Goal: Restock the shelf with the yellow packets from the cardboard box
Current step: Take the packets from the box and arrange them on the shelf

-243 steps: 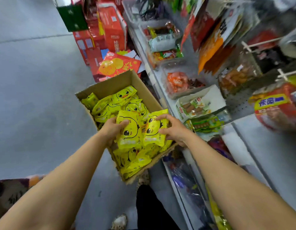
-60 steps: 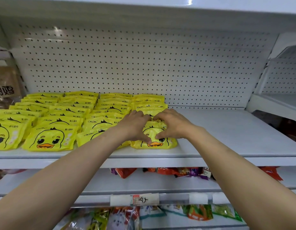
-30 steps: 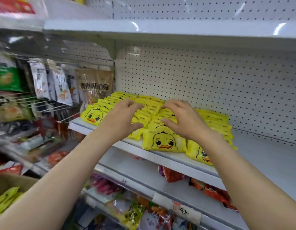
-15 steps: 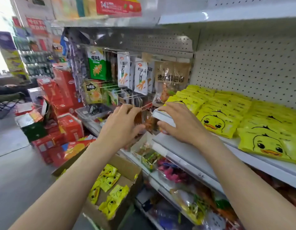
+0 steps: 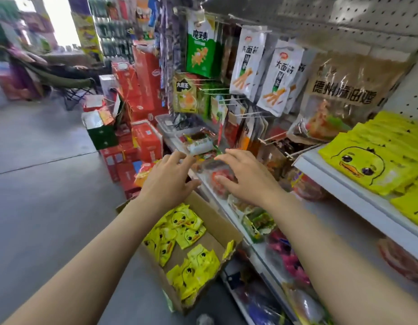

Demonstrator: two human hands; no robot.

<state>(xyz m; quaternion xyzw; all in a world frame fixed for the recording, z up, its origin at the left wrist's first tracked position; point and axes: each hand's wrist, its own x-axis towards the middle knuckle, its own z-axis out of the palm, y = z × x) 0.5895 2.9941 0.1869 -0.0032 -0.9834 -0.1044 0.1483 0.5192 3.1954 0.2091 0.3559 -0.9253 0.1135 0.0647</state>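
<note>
The cardboard box [image 5: 217,221] stands on the floor beside the shelving, with several yellow duck packets [image 5: 188,233] loose inside. My left hand [image 5: 167,179] hovers above the box's far end, fingers spread, holding nothing. My right hand [image 5: 244,178] is level with it, over the lower shelf's edge, also spread with nothing in it. At the right, rows of yellow duck packets [image 5: 372,160] lie flat on the white shelf [image 5: 339,184].
Snack bags hang on pegs [image 5: 248,64] above clear bins of snacks [image 5: 198,141] on the lower shelf. Red cartons [image 5: 142,90] are stacked on the floor past the box. Grey floor [image 5: 44,184] stretches to the left. A folding chair [image 5: 69,83] stands far back.
My view has swung left and down from the shelf to the box. Both hands left the stocked packets and dropped, holding nothing, to just above the box.
</note>
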